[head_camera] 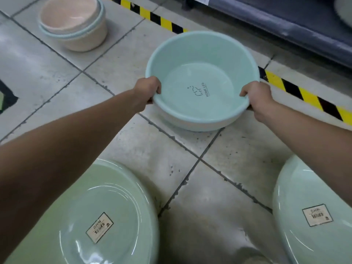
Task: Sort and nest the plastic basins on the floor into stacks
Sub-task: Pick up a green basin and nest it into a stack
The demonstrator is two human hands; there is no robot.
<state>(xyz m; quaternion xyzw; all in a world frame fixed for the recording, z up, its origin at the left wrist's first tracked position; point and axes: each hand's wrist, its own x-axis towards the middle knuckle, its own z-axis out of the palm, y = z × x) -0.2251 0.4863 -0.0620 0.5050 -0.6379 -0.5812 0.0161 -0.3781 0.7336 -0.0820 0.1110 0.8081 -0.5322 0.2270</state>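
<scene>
At floor centre, between both outstretched arms: left hand (147, 90) curled round the near-left rim of the teal basin (190, 52), right hand (256, 96) gripping the near-right rim the same way. Basin upright, mouth up, printed mark on its inner bottom; base low over or on the tile floor (57, 82), cannot tell whether it touches. Outer wall below the rim looks paler, possibly a second basin nested beneath; not resolvable. Handling judgement: thin moulded plastic, light, smooth and somewhat slick, wall likely to flex if squeezed from one side; the rolled rim is probably the stiffest part, so two opposed rim grips as now look right and should keep it level for nesting. Not fragile, though a drop would likely skid. Surroundings, left to right: upper left, a nested stack of pink and pale-blue basins (74, 25), upright, well apart from the held one; lower left, a pale green basin (122, 187) bearing a label sticker (99, 227), partly hidden by the left arm (57, 159); lower right, a mint basin (297, 187) with a like sticker, cut off by the frame edge; behind the right hand, black-and-yellow hazard tape (308, 96) running diagonally along a dark shelf base (285, 20). Obstruction: bare tile separates the held basin from each neighbour; the two near basins flank the arms, so a straight pull back could clip their rims
</scene>
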